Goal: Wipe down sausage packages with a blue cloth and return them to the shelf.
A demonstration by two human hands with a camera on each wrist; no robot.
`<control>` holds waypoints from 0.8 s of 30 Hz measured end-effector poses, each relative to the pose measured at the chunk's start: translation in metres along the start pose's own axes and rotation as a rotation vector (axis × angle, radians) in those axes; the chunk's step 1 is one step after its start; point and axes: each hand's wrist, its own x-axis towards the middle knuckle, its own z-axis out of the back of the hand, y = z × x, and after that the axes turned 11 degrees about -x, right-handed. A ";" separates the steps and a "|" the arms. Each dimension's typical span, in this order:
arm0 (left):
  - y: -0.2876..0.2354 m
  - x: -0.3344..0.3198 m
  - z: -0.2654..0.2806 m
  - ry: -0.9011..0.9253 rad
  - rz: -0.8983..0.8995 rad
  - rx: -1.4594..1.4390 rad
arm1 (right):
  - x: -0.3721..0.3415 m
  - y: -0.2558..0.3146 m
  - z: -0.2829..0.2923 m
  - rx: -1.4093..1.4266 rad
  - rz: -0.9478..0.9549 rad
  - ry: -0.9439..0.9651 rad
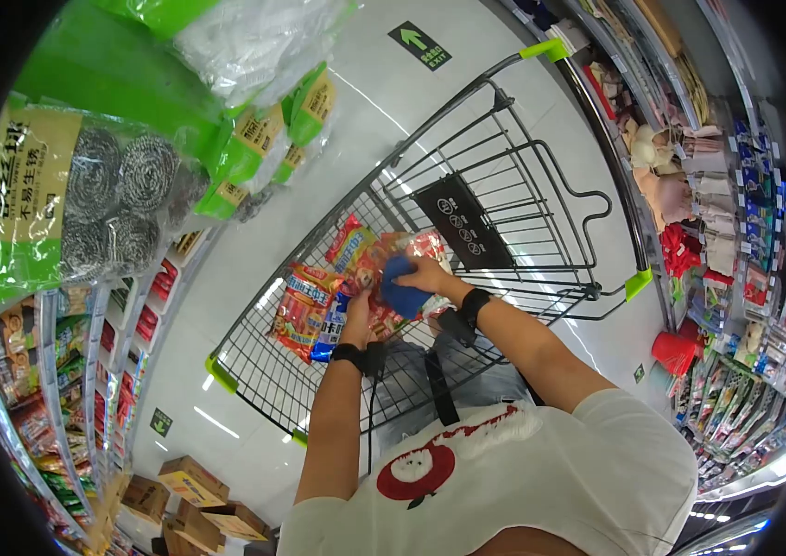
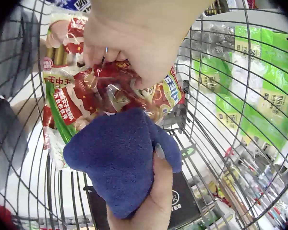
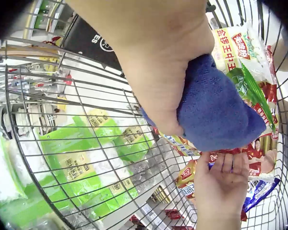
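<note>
Over the cart's basket, my right hand [image 1: 430, 276] grips a folded blue cloth [image 1: 400, 295], its thumb lying across the fabric in the left wrist view. My left hand [image 1: 356, 320] is beside it, fingers curled onto a shiny red plastic package [image 2: 116, 91]; its fingertips are partly hidden in the folds. In the right wrist view the cloth [image 3: 218, 108] hangs just above the left hand [image 3: 223, 184]. Red and yellow snack bags [image 1: 305, 306] and a blue packet [image 1: 330, 329] lie around the hands. A white bag with a green strip [image 3: 249, 86] is under the cloth's edge.
The wire shopping cart [image 1: 268, 357] has a black sign panel [image 1: 462, 222]. Green packs of steel scrubbers [image 1: 124, 195] hang close at upper left. Shelves of goods [image 1: 727, 241] stand to the right. Cardboard boxes [image 1: 194, 482] sit on the floor at lower left.
</note>
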 end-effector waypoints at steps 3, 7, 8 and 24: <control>-0.015 -0.031 -0.006 0.014 -0.011 -0.042 | -0.007 0.022 -0.001 -0.214 -0.020 -0.066; -0.024 -0.035 0.018 0.140 -0.028 0.100 | -0.025 0.057 0.001 -0.254 0.149 -0.128; -0.024 -0.034 0.024 0.122 -0.032 0.170 | -0.031 0.068 0.004 -0.268 0.203 -0.151; -0.025 -0.139 -0.005 0.464 0.121 -0.139 | -0.162 0.181 0.043 -0.288 0.543 -0.257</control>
